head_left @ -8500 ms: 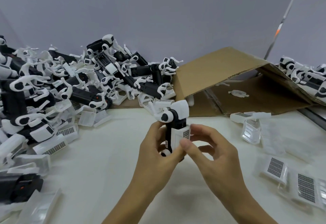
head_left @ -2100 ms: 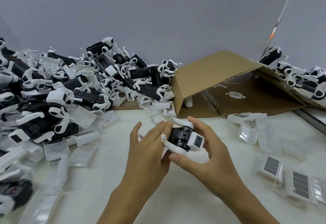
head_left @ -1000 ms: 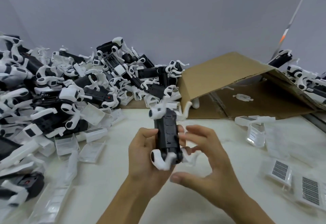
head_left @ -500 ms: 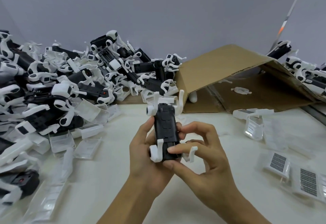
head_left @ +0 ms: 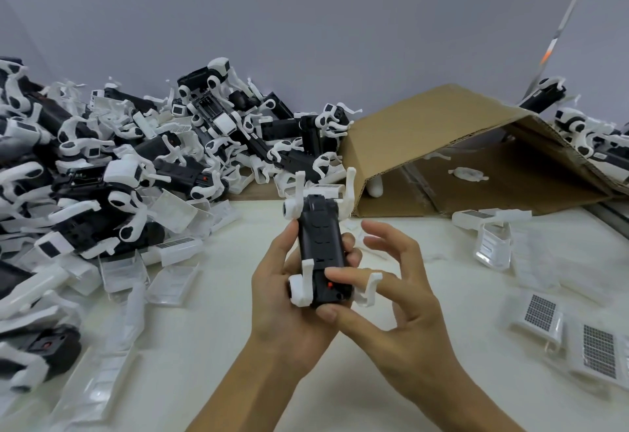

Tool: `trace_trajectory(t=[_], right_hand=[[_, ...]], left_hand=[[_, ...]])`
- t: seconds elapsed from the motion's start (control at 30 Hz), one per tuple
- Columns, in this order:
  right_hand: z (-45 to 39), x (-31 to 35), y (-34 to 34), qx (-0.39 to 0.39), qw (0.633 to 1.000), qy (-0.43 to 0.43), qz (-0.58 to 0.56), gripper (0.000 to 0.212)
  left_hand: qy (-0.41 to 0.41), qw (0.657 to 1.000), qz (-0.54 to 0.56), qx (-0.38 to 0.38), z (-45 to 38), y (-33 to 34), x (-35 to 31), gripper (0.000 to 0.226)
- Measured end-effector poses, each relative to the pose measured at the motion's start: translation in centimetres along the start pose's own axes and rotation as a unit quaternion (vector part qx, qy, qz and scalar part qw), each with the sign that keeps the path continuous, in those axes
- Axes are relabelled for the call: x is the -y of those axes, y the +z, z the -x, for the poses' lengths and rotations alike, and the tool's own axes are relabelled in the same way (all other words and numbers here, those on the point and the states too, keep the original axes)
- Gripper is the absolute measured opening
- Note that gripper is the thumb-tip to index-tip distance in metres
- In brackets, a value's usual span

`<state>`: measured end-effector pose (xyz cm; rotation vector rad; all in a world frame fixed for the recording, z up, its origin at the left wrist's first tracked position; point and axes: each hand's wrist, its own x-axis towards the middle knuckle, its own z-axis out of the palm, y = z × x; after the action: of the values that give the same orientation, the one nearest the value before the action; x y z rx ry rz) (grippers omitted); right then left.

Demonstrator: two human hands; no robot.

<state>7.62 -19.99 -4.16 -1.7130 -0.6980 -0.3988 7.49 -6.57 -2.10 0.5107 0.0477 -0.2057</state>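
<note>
- The left hand (head_left: 282,295) grips a black oblong plastic toy body with four white plastic legs (head_left: 320,244), thumb up its left side, fingertips (head_left: 350,249) curling round from the right.
- The right hand (head_left: 405,305) pinches the toy's lower end: index fingertip on the front, thumb under the bottom edge, the other fingers spread and loosely bent.
- The toy stands upright in the air over the middle of the white worktop (head_left: 211,346).
- A small red dot sits near its lower end; no writing can be read.
- Clear plastic pieces with dark grid labels (head_left: 541,312) lie by the right edge, illegible.
- A brown cardboard box (head_left: 425,135) lies on its side at the back right.
- A heap of black-and-white toys (head_left: 136,159) fills the back left.
</note>
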Motion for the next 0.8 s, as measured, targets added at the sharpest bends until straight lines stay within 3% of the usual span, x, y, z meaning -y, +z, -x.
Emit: trace_trajectory(t=[0.3, 0.57, 0.73, 0.8], right_hand=[[0.1, 0.2, 0.1, 0.025, 0.995, 0.035, -0.089, 0.011], [0.1, 0.0, -0.2, 0.006, 0.996, 0.089, -0.019, 0.016], [-0.2, -0.4, -0.2, 0.063, 0.991, 0.12, -0.005, 0.026], [-1.0, -0.6, -0.3, 0.068, 0.982, 0.173, -0.028, 0.028]], left_hand=[[-0.007, 1.0, -0.004, -0.023, 0.1, -0.3, -0.2, 0.05], [0.006, 1.0, 0.019, -0.018, -0.1, -0.8, -0.1, 0.06], [0.023, 0.999, 0.003, -0.028, -0.3, -1.3, -0.8, 0.054], [0.052, 0.998, -0.006, -0.036, -0.3, -1.1, -1.4, 0.05]])
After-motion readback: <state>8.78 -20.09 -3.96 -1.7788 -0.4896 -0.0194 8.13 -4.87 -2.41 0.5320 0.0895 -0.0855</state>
